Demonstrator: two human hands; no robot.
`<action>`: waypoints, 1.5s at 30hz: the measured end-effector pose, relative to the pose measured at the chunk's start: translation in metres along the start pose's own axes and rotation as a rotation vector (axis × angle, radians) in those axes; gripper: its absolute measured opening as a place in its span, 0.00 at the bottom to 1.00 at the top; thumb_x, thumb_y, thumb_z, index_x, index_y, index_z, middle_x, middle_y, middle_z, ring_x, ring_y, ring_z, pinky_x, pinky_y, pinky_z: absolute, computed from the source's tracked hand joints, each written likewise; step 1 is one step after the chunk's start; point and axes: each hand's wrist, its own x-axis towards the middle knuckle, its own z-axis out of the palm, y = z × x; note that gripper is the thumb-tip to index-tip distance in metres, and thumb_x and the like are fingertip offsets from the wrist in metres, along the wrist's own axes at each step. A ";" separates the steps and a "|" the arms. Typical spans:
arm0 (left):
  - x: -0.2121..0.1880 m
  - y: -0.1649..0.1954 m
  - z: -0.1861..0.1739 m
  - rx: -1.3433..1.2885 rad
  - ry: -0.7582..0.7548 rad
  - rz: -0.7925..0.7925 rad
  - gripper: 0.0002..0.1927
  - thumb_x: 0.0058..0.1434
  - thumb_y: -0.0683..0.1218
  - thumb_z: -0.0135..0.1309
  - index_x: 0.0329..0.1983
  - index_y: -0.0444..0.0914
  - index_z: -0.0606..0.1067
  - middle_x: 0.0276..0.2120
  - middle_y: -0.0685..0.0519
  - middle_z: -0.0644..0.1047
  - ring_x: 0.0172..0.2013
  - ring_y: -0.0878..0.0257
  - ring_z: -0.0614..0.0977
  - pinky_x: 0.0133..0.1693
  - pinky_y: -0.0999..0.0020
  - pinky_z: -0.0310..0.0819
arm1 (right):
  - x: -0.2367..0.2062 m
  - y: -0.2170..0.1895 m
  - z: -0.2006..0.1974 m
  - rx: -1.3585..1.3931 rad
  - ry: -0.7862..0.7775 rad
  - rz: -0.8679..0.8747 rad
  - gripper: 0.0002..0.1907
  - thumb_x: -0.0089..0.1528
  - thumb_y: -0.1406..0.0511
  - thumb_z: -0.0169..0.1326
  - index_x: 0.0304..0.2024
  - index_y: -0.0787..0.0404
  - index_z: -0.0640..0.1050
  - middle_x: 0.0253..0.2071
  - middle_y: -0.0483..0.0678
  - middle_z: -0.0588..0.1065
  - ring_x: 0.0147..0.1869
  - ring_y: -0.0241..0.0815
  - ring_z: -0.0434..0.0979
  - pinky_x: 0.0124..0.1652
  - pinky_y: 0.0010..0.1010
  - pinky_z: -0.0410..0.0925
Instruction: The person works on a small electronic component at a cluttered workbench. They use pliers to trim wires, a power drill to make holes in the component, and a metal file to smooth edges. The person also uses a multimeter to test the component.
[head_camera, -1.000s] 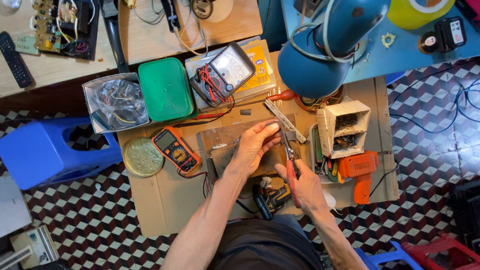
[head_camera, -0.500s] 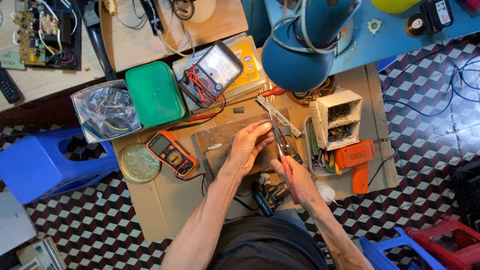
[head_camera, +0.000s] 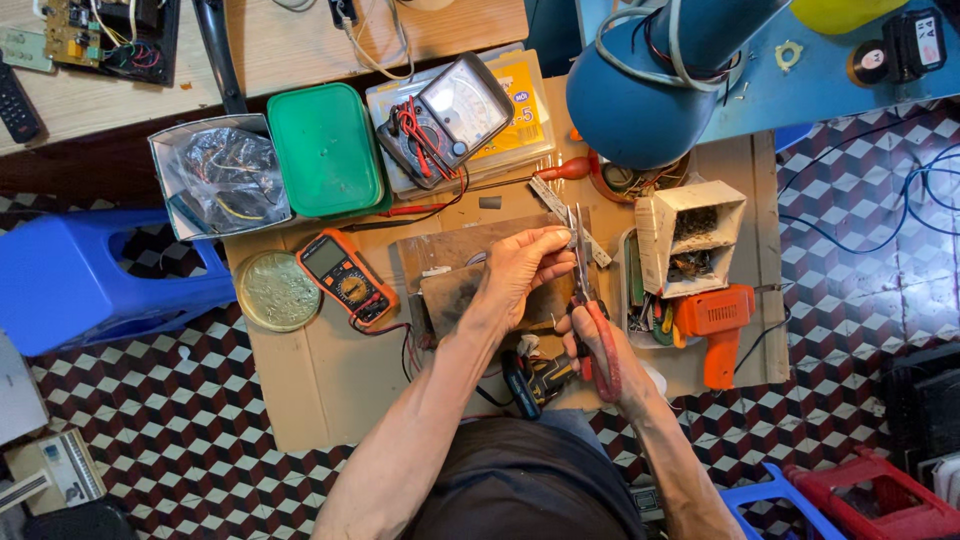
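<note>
Pliers with red-sleeved handles and slim metal jaws (head_camera: 588, 300) stand nearly upright in the right hand (head_camera: 600, 345), whose fingers are wrapped around the handles low down, so the tool rises from the fist with its tips pointing away from the person. The left hand (head_camera: 520, 270) sits just to the left of the tool, fingers curled and drawn together toward the metal jaws, thumb and fingertips meeting right beside them; whatever small piece they pinch there is too small to make out. Both hands hover over a dark, worn wooden board (head_camera: 460, 285) lying on a sheet of brown cardboard (head_camera: 320, 380). An orange digital multimeter (head_camera: 345, 278) lies left of the board, with a round brass-coloured tin lid (head_camera: 277, 291) beside it. Farther away sit a green plastic box with a lid (head_camera: 326, 150) and a grey analogue meter wound with red leads (head_camera: 447, 108). To the right of the pliers stand an open cream cardboard box of small parts (head_camera: 695, 240) and an orange pistol-shaped soldering gun (head_camera: 715, 325). A blue lamp shade (head_camera: 640, 110) hangs above the far edge.
</note>
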 end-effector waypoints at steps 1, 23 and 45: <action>-0.001 -0.002 0.001 0.013 0.005 0.004 0.13 0.63 0.44 0.60 0.47 0.32 0.79 0.36 0.50 0.82 0.34 0.66 0.84 0.40 0.73 0.83 | -0.001 0.001 -0.001 -0.041 0.022 0.013 0.28 0.65 0.44 0.46 0.44 0.63 0.74 0.26 0.41 0.67 0.28 0.32 0.67 0.30 0.23 0.64; -0.003 -0.031 0.023 0.059 0.000 -0.006 0.15 0.61 0.45 0.63 0.47 0.31 0.79 0.35 0.50 0.82 0.33 0.66 0.84 0.38 0.75 0.82 | -0.021 0.010 -0.023 -0.148 0.172 0.039 0.25 0.65 0.45 0.48 0.37 0.60 0.73 0.21 0.40 0.65 0.20 0.31 0.63 0.20 0.22 0.56; -0.011 -0.046 0.029 0.054 -0.027 -0.025 0.13 0.63 0.44 0.61 0.48 0.32 0.79 0.36 0.50 0.83 0.33 0.66 0.84 0.40 0.74 0.83 | -0.042 0.012 -0.024 -0.192 0.250 0.016 0.24 0.65 0.47 0.51 0.31 0.59 0.71 0.17 0.39 0.64 0.15 0.31 0.61 0.15 0.23 0.56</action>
